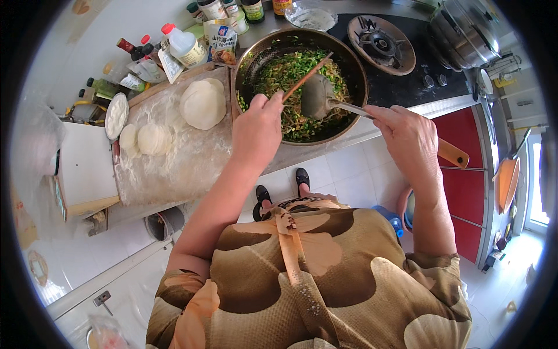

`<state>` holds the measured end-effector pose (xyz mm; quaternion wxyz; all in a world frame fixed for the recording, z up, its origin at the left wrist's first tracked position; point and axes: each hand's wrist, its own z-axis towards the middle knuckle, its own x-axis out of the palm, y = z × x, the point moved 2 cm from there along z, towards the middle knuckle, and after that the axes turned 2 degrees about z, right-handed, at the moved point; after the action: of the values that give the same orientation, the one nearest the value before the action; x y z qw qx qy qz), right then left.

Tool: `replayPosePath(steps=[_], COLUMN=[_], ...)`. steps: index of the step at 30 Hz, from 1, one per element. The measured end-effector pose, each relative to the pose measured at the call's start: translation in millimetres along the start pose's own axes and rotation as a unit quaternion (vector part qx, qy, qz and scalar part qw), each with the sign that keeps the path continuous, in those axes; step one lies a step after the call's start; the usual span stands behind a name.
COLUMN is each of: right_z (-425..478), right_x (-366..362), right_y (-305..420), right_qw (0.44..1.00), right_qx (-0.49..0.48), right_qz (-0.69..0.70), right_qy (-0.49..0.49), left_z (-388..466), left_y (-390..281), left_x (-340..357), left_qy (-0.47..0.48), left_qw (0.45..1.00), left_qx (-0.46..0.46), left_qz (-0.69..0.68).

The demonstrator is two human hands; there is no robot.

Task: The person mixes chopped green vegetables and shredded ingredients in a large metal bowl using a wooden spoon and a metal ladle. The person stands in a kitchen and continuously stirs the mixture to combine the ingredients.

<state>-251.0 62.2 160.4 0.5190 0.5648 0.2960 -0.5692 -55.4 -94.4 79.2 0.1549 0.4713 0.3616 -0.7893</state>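
Observation:
My left hand [260, 124] grips wooden chopsticks [307, 76] that slant over a wide, deep pan [363, 83]. In my right hand [407, 133] is the handle of a metal ladle [314, 97], whose wooden end sticks out past my wrist. The ladle's head rests on or just above a chopped mixture [287, 70] of green pieces and pale noodle-like strands. Left of the pan lies a floured wooden board [174, 183]. On it are a stack of large round dough sheets [203, 104] and overlapping smaller dough rounds [154, 139].
A dish of white powder [117, 115] sits at the board's left edge. Behind the board crowd bottles [187, 48] and a seasoning packet [222, 41]. Beyond the pan is a glass bowl [311, 19]. Right of it are a gas burner [381, 43] and a steel pot [462, 35].

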Motion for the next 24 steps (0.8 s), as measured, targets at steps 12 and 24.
replayPosePath(steps=[12,24], right_z=[-7.1,-7.0], right_x=[6.1,9.0], right_y=[-13.3,-14.8], right_qw=[0.991,0.986], right_qx=[0.082,0.130], right_qz=[0.103,0.101], right_qy=[-0.004,0.018], left_z=[-3.6,-2.6], left_y=[9.3,7.0], left_x=[-1.6,1.9], left_qy=[-0.020,-0.064], left_qw=[0.998,0.997], left_qx=[-0.028,0.032], left_qz=[-0.048,-0.032])
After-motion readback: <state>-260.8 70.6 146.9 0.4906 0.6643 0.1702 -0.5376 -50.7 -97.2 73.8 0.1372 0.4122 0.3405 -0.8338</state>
